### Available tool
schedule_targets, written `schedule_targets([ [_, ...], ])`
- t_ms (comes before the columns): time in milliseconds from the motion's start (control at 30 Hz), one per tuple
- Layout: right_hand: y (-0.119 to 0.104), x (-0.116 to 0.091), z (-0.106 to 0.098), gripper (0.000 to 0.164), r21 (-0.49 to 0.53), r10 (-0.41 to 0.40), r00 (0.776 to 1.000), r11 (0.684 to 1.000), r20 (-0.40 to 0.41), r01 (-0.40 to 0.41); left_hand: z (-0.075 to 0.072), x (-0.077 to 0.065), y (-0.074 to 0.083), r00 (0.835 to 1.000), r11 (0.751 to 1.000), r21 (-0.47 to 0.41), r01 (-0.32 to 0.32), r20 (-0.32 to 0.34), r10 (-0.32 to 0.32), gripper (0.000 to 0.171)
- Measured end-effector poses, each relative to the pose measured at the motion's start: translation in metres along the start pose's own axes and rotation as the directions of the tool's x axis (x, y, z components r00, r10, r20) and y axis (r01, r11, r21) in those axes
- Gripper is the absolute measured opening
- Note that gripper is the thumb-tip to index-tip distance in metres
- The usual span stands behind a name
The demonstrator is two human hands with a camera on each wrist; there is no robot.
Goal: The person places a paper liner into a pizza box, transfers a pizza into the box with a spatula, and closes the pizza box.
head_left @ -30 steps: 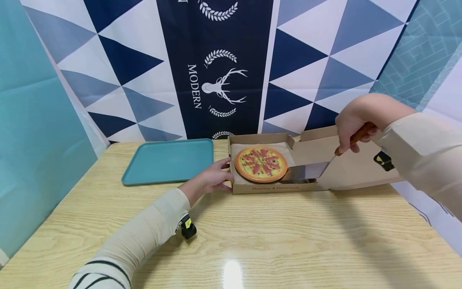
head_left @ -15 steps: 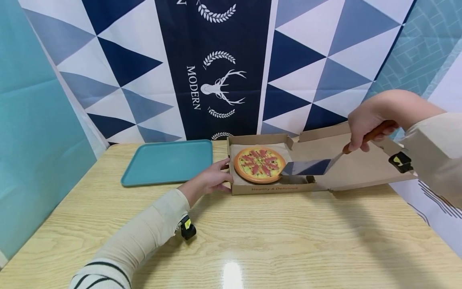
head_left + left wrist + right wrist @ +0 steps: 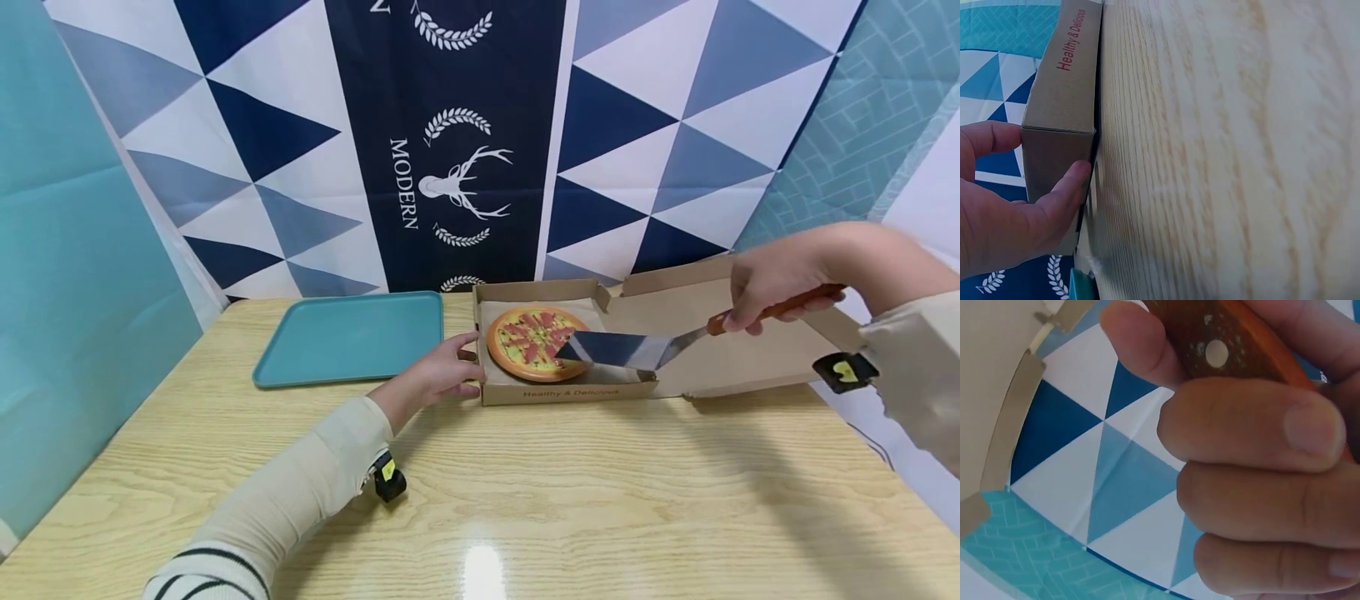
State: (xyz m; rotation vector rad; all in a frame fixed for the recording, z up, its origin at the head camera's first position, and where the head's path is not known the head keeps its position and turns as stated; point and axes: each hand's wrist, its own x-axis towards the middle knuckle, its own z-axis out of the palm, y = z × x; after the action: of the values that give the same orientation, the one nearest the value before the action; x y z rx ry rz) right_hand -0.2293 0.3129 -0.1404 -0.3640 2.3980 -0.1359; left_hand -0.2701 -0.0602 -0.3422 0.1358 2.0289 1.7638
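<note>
A round pizza (image 3: 525,343) with red toppings lies on paper inside an opened cardboard pizza box (image 3: 555,394). My left hand (image 3: 438,371) is at the box's left side, fingers spread. In the left wrist view its fingertips touch the cardboard wall (image 3: 1060,156) near the front corner. My right hand (image 3: 780,279) grips a metal spatula (image 3: 611,349) by its wooden handle (image 3: 1247,347), fingers curled round it. The flat blade slopes leftward, and its tip overlaps the right part of the pizza in the head view.
A teal tray (image 3: 352,337) lies left of the box on the wooden table (image 3: 570,492). The box's lid (image 3: 750,342) is folded out to the right, under my right hand. A patterned cloth (image 3: 465,100) hangs directly behind the table.
The spatula's blade has risen from the pizza's right edge to over its top, and the handle has tilted flatter as my right hand moved right. My left hand has stayed put.
</note>
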Motion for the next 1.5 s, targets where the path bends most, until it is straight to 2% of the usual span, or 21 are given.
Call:
schedule_targets([
  [233,0.010,0.009,0.024,0.024,0.099,-0.033,0.995,0.994,-0.096,0.043,-0.002,-0.003,-0.002,0.999,0.998,0.061,-0.021,-0.036,0.024,0.075],
  [467,0.013,0.025,0.056,0.022,0.149,-0.080,0.965,0.981,-0.250,0.120,-0.006,-0.007,-0.006,0.995,0.983,0.170,-0.068,-0.059,0.079,0.061],
  [567,0.010,0.032,0.070,0.023,0.151,-0.088,0.950,0.979,-0.301,0.138,-0.009,-0.011,-0.007,0.991,0.970,0.217,-0.111,-0.046,0.124,0.053],
  [633,0.008,0.037,0.077,0.025,0.155,-0.097,0.942,0.976,-0.322,0.153,-0.012,-0.013,-0.007,0.985,0.948,0.278,-0.155,-0.034,0.171,0.049],
  [667,0.006,0.039,0.080,0.025,0.163,-0.103,0.938,0.973,-0.330,0.164,-0.015,-0.015,-0.007,0.979,0.930,0.318,-0.186,-0.024,0.204,0.048],
  [733,0.004,0.043,0.084,0.026,0.178,-0.117,0.934,0.966,-0.338,0.186,-0.020,-0.019,-0.005,0.960,0.872,0.419,-0.253,-0.001,0.279,0.046],
  [767,0.003,0.045,0.086,0.026,0.191,-0.125,0.933,0.961,-0.338,0.198,-0.023,-0.020,-0.004,0.948,0.833,0.474,-0.285,0.011,0.319,0.045],
  [867,0.001,0.051,0.090,0.025,0.215,-0.142,0.929,0.951,-0.341,0.224,-0.032,-0.026,-0.001,0.903,0.678,0.644,-0.355,0.048,0.427,0.042],
  [967,-0.002,0.055,0.093,0.023,0.218,-0.157,0.921,0.945,-0.356,0.245,-0.041,-0.031,0.000,0.871,0.527,0.773,-0.352,0.064,0.488,0.041],
  [1000,-0.003,0.056,0.094,0.023,0.216,-0.160,0.918,0.944,-0.362,0.250,-0.043,-0.033,0.000,0.865,0.484,0.807,-0.338,0.064,0.499,0.041],
  [1067,-0.006,0.058,0.096,0.023,0.200,-0.172,0.908,0.944,-0.381,0.263,-0.047,-0.036,-0.001,0.859,0.414,0.858,-0.304,0.059,0.508,0.041],
  [1167,-0.011,0.060,0.098,0.023,0.178,-0.175,0.900,0.948,-0.399,0.263,-0.053,-0.041,-0.003,0.853,0.321,0.908,-0.268,0.069,0.517,0.044],
  [1233,-0.016,0.062,0.098,0.024,0.176,-0.173,0.900,0.949,-0.401,0.262,-0.057,-0.045,-0.004,0.856,0.284,0.925,-0.250,0.074,0.512,0.045],
  [1333,-0.023,0.065,0.099,0.026,0.183,-0.172,0.903,0.948,-0.394,0.261,-0.063,-0.051,-0.008,0.859,0.252,0.938,-0.239,0.083,0.505,0.048],
  [1500,-0.036,0.073,0.100,0.030,0.195,-0.173,0.907,0.945,-0.384,0.263,-0.073,-0.058,-0.014,0.866,0.242,0.944,-0.226,0.081,0.493,0.050],
])
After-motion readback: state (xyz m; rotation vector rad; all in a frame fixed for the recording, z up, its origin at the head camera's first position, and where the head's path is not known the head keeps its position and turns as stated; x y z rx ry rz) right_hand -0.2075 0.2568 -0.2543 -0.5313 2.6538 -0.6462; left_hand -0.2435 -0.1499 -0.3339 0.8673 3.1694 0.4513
